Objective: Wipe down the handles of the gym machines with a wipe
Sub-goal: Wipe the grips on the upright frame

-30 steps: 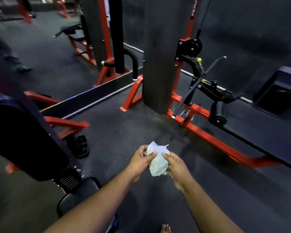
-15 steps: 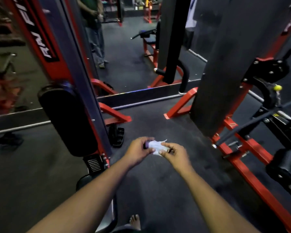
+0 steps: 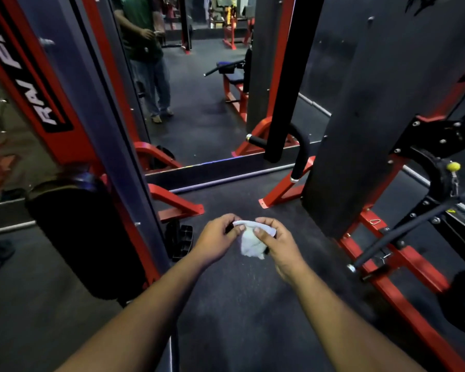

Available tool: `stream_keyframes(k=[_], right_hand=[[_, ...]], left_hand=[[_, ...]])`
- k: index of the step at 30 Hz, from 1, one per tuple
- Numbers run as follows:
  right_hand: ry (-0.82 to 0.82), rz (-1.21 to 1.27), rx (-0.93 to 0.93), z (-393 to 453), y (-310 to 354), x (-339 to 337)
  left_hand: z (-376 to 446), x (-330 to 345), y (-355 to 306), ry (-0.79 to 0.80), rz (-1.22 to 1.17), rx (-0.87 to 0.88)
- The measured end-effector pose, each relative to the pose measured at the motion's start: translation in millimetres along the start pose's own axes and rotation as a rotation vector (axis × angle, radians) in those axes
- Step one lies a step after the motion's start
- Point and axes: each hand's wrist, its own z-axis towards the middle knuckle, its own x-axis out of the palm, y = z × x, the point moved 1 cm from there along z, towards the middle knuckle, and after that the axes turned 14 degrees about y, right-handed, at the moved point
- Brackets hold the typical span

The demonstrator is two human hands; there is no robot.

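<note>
— Where am I looking from?

— One view only, worn on my head, wide-angle, tilted forward and down. My forearms run in from the bottom edge, and the floor (image 3: pixel 226 304) sits just below.

— What's close, what's far?

— A red machine upright (image 3: pixel 51 108) stands near on my left and a dark column (image 3: pixel 360 124) near on my right; the aisle between recedes ahead.

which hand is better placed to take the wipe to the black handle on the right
Right, probably. Both hands pinch the wipe, but the right hand is nearer the black handle; the left hand would have to cross over.
</note>
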Motion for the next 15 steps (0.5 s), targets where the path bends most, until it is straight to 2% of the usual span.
stream_keyframes(k=[3, 6, 11, 15], right_hand=[[-0.026, -0.024, 0.026, 28.2, 7.7, -14.7], [-0.169, -0.048, -0.002, 61.2, 21.1, -45.8], [-0.462, -0.274, -0.189, 121.1, 61.8, -119.3], [-0.595, -0.517, -0.344, 165.9, 106.8, -156.7]], left_hand=[[37.1, -3.5, -7.5, 0.019, -0.028, 0.013], [84.3, -7.4, -12.6, 0.021, -0.021, 0.025], [173.0, -22.6, -16.0, 0.03, 0.277, 0.031], [237.7, -38.0, -17.5, 0.055, 0.537, 0.044]])
